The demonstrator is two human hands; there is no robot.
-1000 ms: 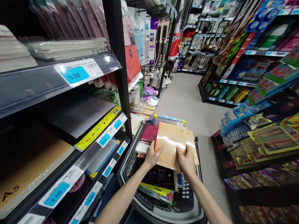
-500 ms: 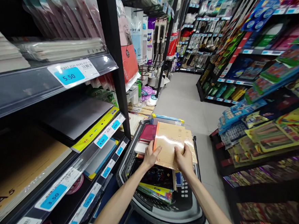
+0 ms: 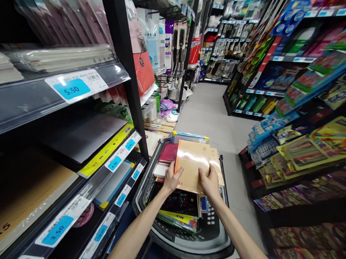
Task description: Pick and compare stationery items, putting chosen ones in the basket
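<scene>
A tan A5 notebook in shiny wrap is held over a black shopping basket. My left hand grips its left edge, thumb on the cover. On its right side my right hand is closed, thumb on top. Behind its right edge shows another tan notebook. In the basket lie a dark red notebook, a black patterned item, a yellow-edged packet and a small blue item. A clear folder with yellow corners stands at the far end.
On the left, a shelf with price labels carries notebooks and folders, including a stack of tan A5 notebooks. To the right hang packaged goods on a rack. A grey floor aisle runs ahead to more shelves.
The view has shifted slightly, so the scene sits a little further left. Both hands keep their hold on the notebook, and its glare has moved.
</scene>
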